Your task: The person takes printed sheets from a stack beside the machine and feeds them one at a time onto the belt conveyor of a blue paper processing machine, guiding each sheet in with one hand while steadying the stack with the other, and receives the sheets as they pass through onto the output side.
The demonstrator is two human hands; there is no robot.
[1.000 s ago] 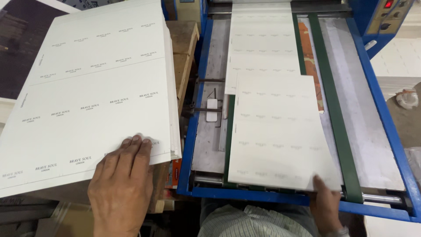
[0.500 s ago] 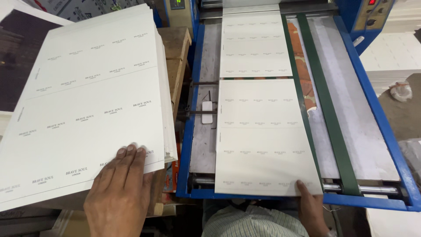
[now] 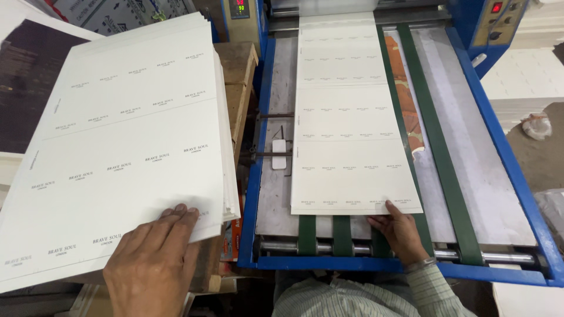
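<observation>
My left hand [image 3: 151, 261] lies flat on the near edge of a thick stack of white printed sheets [image 3: 117, 135] at the left. My right hand [image 3: 400, 230] rests on the conveyor bed of a blue-framed machine [image 3: 258, 176], its fingertips touching the near edge of a white printed sheet [image 3: 352, 164]. That sheet lies straight on the green belts [image 3: 435, 135]. Another white sheet [image 3: 338, 50] lies ahead of it, partly under the machine's far end.
A wooden block or crate [image 3: 238, 76] sits between the stack and the machine. A control panel with a red digital display [image 3: 239, 8] stands at the top. More white sheets [image 3: 523, 76] lie at the far right. A dark printed sheet [image 3: 23, 82] lies at the left.
The sheet under my right hand has slid forward along the belts and squared up with the sheet ahead. My right hand followed its near edge. My left hand stayed on the stack.
</observation>
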